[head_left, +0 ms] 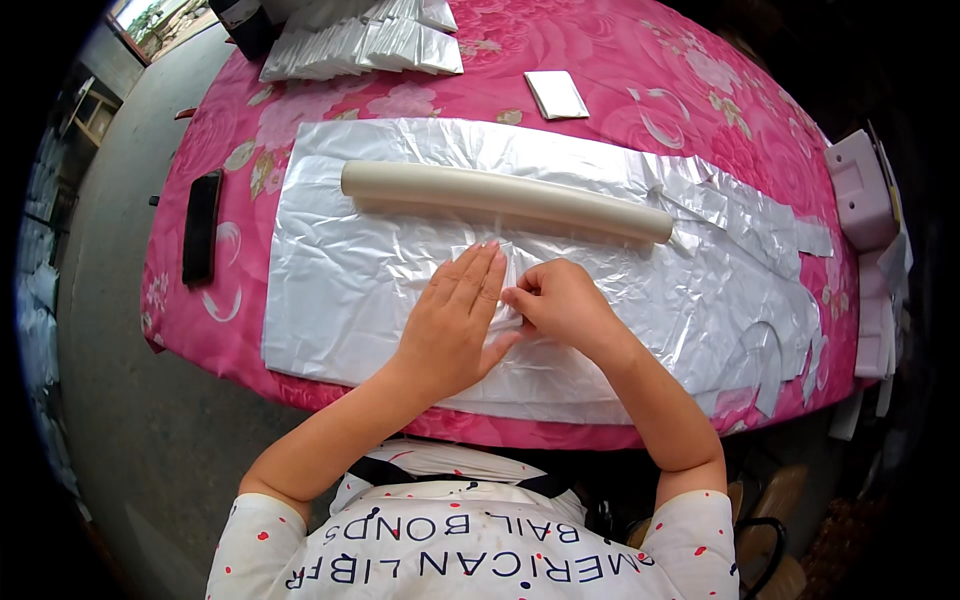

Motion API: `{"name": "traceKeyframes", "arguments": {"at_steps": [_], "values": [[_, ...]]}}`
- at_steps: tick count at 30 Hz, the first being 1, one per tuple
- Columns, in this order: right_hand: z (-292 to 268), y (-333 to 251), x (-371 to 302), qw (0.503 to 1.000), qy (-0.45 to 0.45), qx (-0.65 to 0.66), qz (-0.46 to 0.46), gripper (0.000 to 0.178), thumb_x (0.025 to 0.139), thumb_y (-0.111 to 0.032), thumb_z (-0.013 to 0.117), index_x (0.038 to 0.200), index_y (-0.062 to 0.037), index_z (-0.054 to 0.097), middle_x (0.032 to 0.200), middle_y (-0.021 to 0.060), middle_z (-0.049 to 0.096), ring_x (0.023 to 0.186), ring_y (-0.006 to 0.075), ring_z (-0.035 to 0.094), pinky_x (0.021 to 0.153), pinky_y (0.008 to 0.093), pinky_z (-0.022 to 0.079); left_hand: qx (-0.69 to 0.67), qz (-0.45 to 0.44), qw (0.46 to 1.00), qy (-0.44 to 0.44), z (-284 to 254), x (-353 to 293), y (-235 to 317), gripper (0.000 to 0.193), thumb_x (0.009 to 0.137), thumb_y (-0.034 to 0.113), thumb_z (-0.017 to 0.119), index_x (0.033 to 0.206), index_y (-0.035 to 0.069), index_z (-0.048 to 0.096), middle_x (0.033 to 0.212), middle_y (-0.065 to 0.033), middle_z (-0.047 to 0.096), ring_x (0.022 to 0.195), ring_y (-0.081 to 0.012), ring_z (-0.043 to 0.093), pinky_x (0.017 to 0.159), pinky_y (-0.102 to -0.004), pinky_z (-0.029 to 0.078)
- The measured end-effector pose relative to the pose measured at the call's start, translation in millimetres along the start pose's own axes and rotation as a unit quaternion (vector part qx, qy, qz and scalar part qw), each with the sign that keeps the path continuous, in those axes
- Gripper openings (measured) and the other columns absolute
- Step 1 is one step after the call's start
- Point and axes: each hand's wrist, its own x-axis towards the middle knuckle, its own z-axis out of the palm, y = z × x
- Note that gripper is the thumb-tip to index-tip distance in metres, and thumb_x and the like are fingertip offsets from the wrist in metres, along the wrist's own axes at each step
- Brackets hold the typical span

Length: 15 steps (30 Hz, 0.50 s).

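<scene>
The left hand (448,322) lies flat, fingers straight, seemingly to steady folded plastic (507,317); the right hand (565,307) pinches its edge.

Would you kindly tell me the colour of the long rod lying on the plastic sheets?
The long rod is pale beige, seen best in the head view.

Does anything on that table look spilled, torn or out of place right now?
Nothing looks spilled. One folded white packet lies by itself, apart from the fanned pile. The white plastic sheets are creased, with uneven loose strips at their right end; I can't tell whether those are torn or made that way.
</scene>
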Motion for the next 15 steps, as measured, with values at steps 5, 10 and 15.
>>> {"name": "traceKeyframes", "arguments": {"at_steps": [5,10,15], "values": [[6.9,7.5,-5.1,0.998,0.044,-0.028,-0.041,0.022,0.073,-0.023,0.065,0.073,-0.0004,0.065,0.063,0.0127,0.063,0.055,0.0233,0.062,0.056,0.0319,0.049,0.016,-0.053,0.996,-0.069,23.1,-4.1,-2.3,0.097,0.074,0.048,0.062,0.138,-0.008,0.016,0.144,-0.0257,0.018,0.136,-0.0366,0.014,0.110,-0.0485,0.012],[0.0,3.5,-20.5,0.976,0.064,-0.204,-0.041,0.017,0.069,-0.021,0.067,0.069,-0.0043,0.064,0.064,0.0106,0.063,0.064,0.0262,0.062,0.061,0.0352,0.049,0.016,-0.053,0.995,-0.082,19.5,-3.0,-3.3,0.099,0.075,0.051,0.061,0.138,-0.009,0.014,0.146,-0.0256,0.013,0.137,-0.0369,0.011,0.110,-0.0483,0.009],[-3.9,1.7,-26.0,0.929,0.117,-0.299,-0.183,0.023,0.072,-0.019,0.068,0.086,-0.0016,0.063,0.079,0.0126,0.063,0.077,0.0275,0.061,0.069,0.0367,0.048,-0.105,-0.063,0.992,-0.015,-6.4,-32.0,-5.2,0.087,0.076,0.034,0.065,0.138,-0.006,0.018,0.145,-0.0251,0.015,0.136,-0.0355,0.016,0.109,-0.0460,0.014]]}}
